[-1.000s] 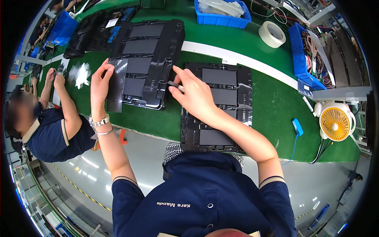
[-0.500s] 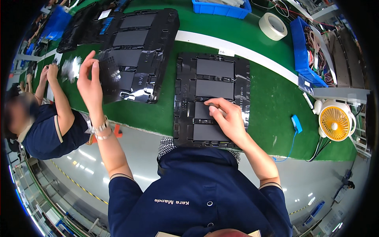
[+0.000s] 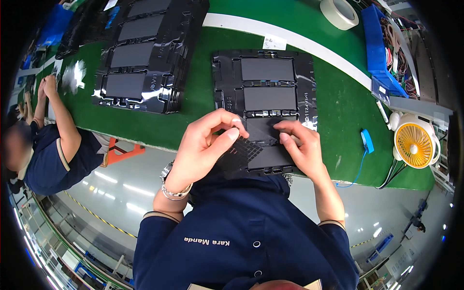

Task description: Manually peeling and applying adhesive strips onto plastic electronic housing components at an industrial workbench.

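Observation:
My left hand (image 3: 200, 145) pinches a thin dark, see-through sheet with a grid of small squares (image 3: 249, 151) between thumb and fingers. The sheet hangs over the near left part of a black moulded plastic tray (image 3: 305, 87), which holds several flat dark grey rectangular panels (image 3: 269, 99) in a column. My right hand (image 3: 305, 147) is at the right side of the panel second from me, thumb and forefinger slightly apart, other fingers curled. Nothing shows between its fingertips. Both hands and the sheet partly hide the two nearest panels.
Stacked black trays with grey panels (image 3: 169, 53) stand left on the green table. To the right are a yellow-and-white fan (image 3: 413, 147), a blue corded object (image 3: 366, 140), a blue bin (image 3: 379, 53) and a tape roll (image 3: 340, 13). A co-worker (image 3: 53, 150) works at far left.
My left hand has come from beside the left stack to the tray before me, bringing the gridded sheet. My right hand has moved slightly right, its thumb and forefinger now apart. The view has shifted.

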`<state>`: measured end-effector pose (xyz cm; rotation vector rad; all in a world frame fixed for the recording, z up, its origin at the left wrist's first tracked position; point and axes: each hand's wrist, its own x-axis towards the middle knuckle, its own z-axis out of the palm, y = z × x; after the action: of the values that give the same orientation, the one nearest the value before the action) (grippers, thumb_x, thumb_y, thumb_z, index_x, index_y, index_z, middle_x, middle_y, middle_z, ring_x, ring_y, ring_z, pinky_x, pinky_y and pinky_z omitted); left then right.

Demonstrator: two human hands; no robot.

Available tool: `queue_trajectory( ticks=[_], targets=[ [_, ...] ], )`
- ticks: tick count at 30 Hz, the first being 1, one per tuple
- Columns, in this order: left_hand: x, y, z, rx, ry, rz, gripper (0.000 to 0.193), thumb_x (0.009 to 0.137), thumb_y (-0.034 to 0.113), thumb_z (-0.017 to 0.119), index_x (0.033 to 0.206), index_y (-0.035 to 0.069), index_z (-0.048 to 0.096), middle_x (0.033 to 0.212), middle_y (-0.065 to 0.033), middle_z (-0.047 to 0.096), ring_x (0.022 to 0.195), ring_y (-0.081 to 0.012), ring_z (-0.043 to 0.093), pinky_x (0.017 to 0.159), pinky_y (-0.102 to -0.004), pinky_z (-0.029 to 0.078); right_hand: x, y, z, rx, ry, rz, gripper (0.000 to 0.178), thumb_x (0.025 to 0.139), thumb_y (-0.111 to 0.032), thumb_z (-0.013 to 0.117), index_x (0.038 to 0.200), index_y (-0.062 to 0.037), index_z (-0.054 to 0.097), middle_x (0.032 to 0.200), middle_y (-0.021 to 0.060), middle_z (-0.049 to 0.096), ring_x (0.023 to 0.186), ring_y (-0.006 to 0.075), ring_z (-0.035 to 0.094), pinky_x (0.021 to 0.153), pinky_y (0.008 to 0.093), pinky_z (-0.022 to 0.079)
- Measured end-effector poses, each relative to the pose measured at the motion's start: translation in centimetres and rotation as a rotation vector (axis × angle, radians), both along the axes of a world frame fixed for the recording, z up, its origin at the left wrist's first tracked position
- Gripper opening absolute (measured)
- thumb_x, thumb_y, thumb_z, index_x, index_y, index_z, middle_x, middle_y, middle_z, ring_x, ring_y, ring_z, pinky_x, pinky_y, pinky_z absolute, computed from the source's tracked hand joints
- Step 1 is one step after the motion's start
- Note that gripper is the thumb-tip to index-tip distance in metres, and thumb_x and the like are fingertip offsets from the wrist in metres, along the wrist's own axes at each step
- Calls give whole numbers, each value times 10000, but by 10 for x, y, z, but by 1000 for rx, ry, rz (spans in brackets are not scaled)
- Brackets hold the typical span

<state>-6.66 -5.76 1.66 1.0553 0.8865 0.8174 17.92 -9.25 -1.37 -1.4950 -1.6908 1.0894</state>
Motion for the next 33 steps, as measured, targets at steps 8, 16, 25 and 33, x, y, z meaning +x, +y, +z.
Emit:
queue_trajectory(
  ticks=[8, 16, 25, 33],
  targets=[
    [15, 5, -12, 40, 149, -6, 123, 915, 68, 624, 991, -8, 683, 950, -51, 666, 860, -79, 618, 694, -215, 515, -17, 2, 57, 290, 64, -5, 49, 825, -34, 663, 855, -7, 633, 690, 63, 633, 491, 142, 561, 490, 260, 448],
    [18, 0, -3, -40, 73, -48, 120, 883, 47, 667, 966, -40, 661, 936, -65, 669, 887, -116, 630, 798, -251, 517, -42, 10, 43, 212, -122, 24, 79, 831, -63, 689, 828, -31, 616, 680, 55, 572, 484, 201, 558, 440, 320, 416],
    [20, -4, -1, 91, 164, -49, 110, 875, 52, 663, 953, -24, 676, 888, -81, 663, 824, -141, 639, 748, -255, 515, -40, 6, 42, 200, -166, 46, 86, 842, -86, 682, 808, -40, 619, 648, 41, 529, 455, 197, 530, 412, 323, 391],
    [20, -6, 2, 226, 291, -69, 85, 859, 46, 669, 922, -7, 690, 860, -79, 672, 788, -148, 642, 719, -262, 519, -38, 3, 38, 273, -175, 61, 106, 811, -78, 701, 760, -41, 616, 642, 39, 535, 439, 197, 524, 403, 324, 390]
  ],
)
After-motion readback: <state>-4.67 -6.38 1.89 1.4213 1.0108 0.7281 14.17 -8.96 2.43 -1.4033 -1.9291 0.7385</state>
